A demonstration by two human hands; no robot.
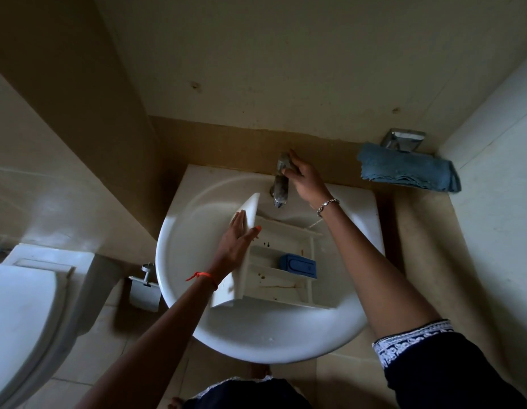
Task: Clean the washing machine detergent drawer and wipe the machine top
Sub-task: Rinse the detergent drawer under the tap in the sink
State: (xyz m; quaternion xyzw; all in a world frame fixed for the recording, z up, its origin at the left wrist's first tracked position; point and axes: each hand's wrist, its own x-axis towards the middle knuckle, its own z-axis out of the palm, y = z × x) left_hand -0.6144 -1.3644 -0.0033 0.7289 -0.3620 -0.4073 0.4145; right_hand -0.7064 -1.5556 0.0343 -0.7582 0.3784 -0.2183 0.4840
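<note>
Dim beige walls (286, 69) rise behind the white sink (197, 320), with a toilet (23, 320) to its left, a paper holder (144, 290) between them, a blue towel (409, 171) up to its right, and tiled floor (88, 364) below.

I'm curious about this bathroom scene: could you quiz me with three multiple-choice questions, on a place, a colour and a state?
1. Where does the white plastic detergent drawer lie? A on the toilet; B in the white round sink basin; C on the floor.
2. What colour is the folded towel? A blue; B red; C yellow.
3. The right hand is: A hanging free; B holding the metal tap; C wringing a sponge.
Answers: B, the basin surrounds it; A, plainly blue; B, fingers curl over the tap.
</note>
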